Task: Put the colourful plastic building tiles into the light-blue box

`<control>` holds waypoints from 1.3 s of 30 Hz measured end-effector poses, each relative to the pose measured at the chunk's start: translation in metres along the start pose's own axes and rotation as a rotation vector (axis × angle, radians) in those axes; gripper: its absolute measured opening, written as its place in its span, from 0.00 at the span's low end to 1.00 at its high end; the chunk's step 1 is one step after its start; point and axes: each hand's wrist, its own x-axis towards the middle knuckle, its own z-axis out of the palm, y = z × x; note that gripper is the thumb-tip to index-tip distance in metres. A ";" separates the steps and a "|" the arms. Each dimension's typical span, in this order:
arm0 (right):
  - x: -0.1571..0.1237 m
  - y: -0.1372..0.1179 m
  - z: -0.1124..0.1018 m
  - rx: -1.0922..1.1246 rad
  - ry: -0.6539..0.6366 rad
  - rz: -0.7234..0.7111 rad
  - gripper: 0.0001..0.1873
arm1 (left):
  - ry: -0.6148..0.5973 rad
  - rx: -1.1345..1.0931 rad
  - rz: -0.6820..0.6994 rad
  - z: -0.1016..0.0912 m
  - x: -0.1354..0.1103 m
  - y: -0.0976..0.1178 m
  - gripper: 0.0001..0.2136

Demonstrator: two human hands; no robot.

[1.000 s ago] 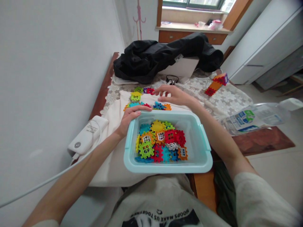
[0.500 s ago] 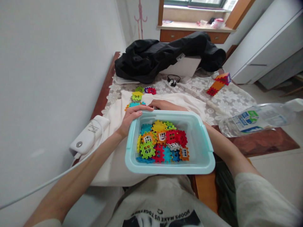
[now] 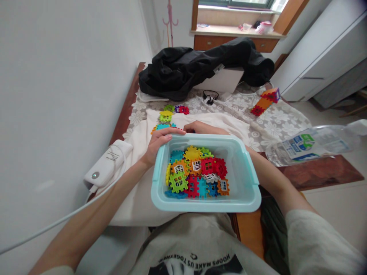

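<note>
A pale blue plastic bin (image 3: 249, 179) rests at the table's near edge, over my lap, with several colourful interlocking blocks (image 3: 197, 173) piled in it. My left hand (image 3: 159, 140) is closed on the bin's far left corner, fingers over the rim. My right hand (image 3: 200, 127) lies just behind the far rim with its fingers curled down out of sight; what it holds is hidden. More loose blocks (image 3: 166, 115) lie on the white cloth (image 3: 134, 191) just beyond my hands.
A small block tower (image 3: 263, 101) lies on the lace tablecloth at far right. A clear water bottle (image 3: 312, 143) lies on its side at right. A black jacket (image 3: 197, 65) covers the far end, with earphones (image 3: 210, 97) near it. A white corded device (image 3: 107, 164) sits at left by the wall.
My right hand has drawn back from the loose blocks to just behind the bin's far rim and curled. The blue and orange blocks there are now covered. My left hand stayed put.
</note>
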 end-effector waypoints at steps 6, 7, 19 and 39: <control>0.016 0.033 -0.013 0.189 0.063 0.004 0.15 | -0.010 0.013 0.004 -0.001 -0.001 -0.001 0.16; 0.015 0.034 -0.018 0.188 0.090 -0.010 0.17 | -0.012 0.007 0.001 -0.001 -0.001 -0.001 0.16; -0.039 -0.028 -0.069 0.236 0.475 -0.237 0.26 | -0.014 0.022 -0.001 -0.003 0.000 -0.001 0.16; -0.021 0.012 -0.065 -0.133 0.184 0.113 0.22 | 0.001 -0.002 -0.014 0.000 -0.001 0.001 0.16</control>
